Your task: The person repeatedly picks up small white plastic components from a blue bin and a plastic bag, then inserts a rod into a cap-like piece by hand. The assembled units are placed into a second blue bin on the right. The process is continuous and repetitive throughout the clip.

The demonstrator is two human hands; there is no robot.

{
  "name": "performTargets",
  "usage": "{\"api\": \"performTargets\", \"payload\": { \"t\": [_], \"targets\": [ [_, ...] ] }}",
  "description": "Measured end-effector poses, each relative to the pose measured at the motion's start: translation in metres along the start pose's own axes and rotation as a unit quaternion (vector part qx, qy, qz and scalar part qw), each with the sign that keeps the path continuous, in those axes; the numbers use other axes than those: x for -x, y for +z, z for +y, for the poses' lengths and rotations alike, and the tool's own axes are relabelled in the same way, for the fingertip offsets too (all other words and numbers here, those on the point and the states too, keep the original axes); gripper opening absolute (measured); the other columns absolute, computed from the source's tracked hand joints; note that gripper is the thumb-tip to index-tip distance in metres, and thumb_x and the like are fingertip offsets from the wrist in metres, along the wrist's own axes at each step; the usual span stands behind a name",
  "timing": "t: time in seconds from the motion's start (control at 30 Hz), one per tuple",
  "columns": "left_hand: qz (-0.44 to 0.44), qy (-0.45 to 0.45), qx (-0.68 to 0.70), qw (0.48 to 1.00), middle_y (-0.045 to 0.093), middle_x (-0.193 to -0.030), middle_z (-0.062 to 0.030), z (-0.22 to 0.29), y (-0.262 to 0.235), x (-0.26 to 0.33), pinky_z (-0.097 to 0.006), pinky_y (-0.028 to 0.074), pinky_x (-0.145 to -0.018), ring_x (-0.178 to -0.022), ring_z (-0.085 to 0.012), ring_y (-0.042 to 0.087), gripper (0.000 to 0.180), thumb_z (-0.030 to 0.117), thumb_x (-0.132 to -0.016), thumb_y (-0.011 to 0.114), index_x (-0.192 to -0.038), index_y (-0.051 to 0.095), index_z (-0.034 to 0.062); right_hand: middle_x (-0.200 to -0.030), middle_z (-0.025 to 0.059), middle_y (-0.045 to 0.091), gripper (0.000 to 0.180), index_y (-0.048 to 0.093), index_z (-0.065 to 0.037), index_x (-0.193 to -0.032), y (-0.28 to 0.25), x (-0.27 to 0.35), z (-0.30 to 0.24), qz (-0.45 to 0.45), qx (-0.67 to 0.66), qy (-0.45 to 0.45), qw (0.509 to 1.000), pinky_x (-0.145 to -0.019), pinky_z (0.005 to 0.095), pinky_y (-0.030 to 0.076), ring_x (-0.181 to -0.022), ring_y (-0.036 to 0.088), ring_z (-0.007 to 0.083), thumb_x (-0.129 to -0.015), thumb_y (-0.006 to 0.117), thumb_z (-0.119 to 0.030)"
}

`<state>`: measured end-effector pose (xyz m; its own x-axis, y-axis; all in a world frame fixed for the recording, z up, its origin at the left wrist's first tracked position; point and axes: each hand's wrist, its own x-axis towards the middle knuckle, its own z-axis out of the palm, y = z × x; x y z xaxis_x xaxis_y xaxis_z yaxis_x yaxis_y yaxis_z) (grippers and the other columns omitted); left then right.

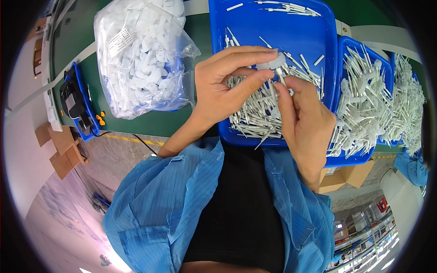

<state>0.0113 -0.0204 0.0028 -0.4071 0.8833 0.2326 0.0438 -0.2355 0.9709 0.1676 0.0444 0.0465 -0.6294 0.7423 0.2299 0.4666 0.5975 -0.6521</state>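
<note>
Black shirt, cloudy-white piece, slim white rod

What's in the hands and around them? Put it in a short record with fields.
Left hand: pinches a translucent piece
Right hand: pinches a white stick close to the piece; contact unclear
Below: blue tray with loose sticks
Left: clear bag of white pieces
Right: second tray heaped with sticks and white pieces
</note>
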Motion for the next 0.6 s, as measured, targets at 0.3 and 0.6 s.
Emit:
{"api": "performTargets", "payload": {
  "t": [0.3,0.6],
  "targets": [
    [-0.037,0.107,-0.096,0.989,0.071,-0.104,-0.0212,0.004,-0.012,-0.007,-0.031,0.056,-0.084,-0.097,-0.0251,0.070,0.021,-0.001,-0.088,0.068,-0.107,0.069,-0.0080,-0.071,0.0101,0.066,0.016,0.061,-0.004,-0.095,0.011,0.006,-0.009,0.026,-0.029,-0.019,0.999,-0.050,0.0331,0.049,-0.058,0.066,0.0251,-0.086,0.073,-0.009],
    [-0.086,0.069,-0.006,0.994,0.070,-0.104,-0.0238,0.010,-0.001,-0.004,-0.034,0.060,-0.076,-0.097,-0.0299,0.072,0.038,0.006,-0.085,0.073,-0.118,0.062,-0.0106,-0.075,0.0141,0.066,0.012,0.063,0.000,-0.096,-0.006,0.015,-0.020,0.036,-0.036,0.031,0.998,-0.051,0.0311,0.049,-0.059,0.066,0.0259,-0.089,0.070,-0.006]
  ]
}}
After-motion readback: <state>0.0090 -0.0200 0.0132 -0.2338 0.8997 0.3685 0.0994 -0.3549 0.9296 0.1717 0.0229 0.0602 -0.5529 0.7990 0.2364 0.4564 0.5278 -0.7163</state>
